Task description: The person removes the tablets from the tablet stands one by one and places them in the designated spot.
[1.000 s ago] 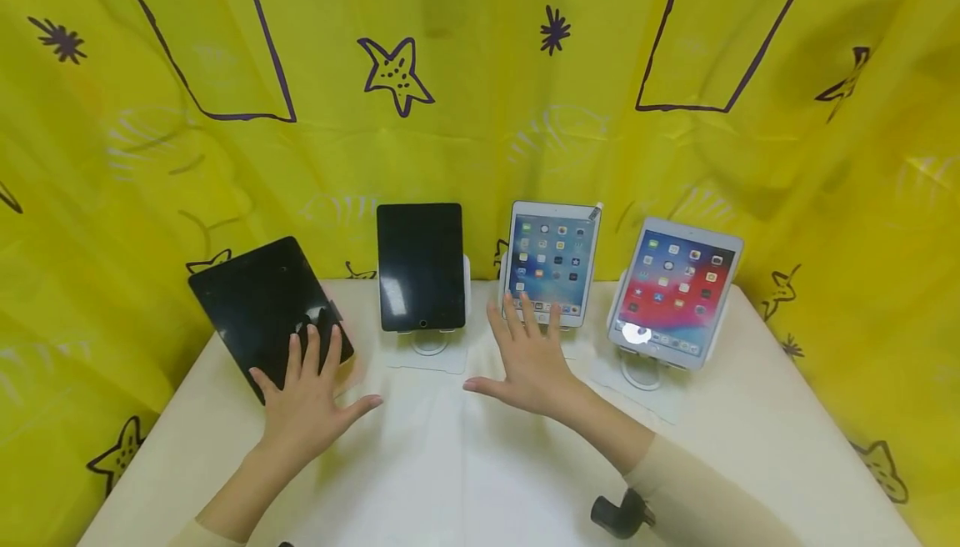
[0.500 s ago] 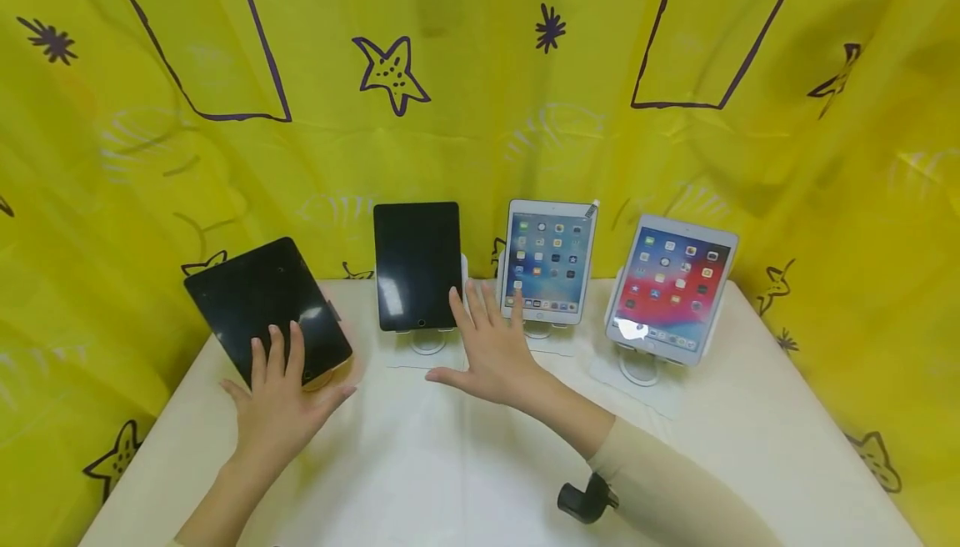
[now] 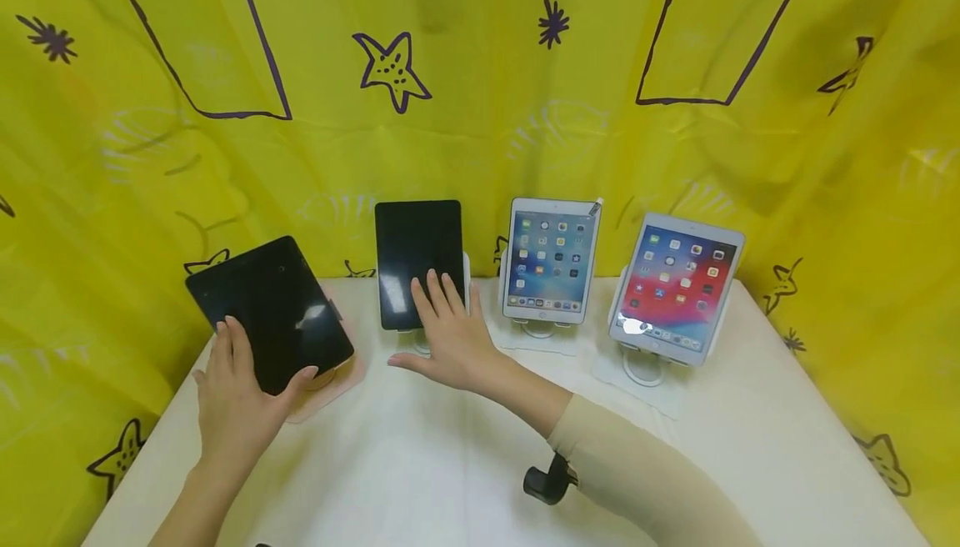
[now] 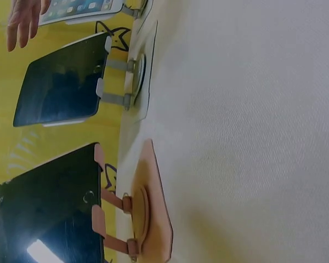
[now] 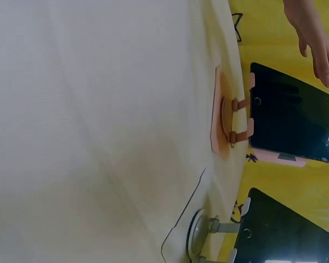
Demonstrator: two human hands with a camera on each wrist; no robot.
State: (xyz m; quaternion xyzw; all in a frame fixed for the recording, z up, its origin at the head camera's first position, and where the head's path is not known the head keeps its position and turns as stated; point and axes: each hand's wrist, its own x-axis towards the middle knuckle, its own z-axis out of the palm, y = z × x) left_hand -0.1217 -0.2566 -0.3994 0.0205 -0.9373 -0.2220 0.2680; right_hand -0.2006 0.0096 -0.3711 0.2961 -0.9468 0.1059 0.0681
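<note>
My left hand (image 3: 236, 409) hovers near the lower left edge of a dark-screened black tablet (image 3: 262, 297), fingers extended and thumb spread. That tablet leans on a pink stand (image 4: 153, 211). In the right wrist view the same hand (image 5: 310, 33) appears beside the tablet's edge, and contact cannot be told. My right hand (image 3: 459, 345) is in front of a second black tablet (image 3: 418, 238), its fingers straight and overlapping the lower screen. The left wrist view has this hand (image 4: 27, 22) apart from that screen. Neither hand holds anything.
Two white tablets with lit screens stand to the right: one with a blue screen (image 3: 551, 251), one with a red and blue screen (image 3: 678, 280). A black fitting (image 3: 543, 484) is at my right sleeve. The white table (image 3: 405, 464) meets a yellow patterned curtain (image 3: 480, 80).
My right hand has moved left, from the blue-screened tablet to the second black one. My left hand has slid left across the first black tablet to its lower left edge. The tablets stay put.
</note>
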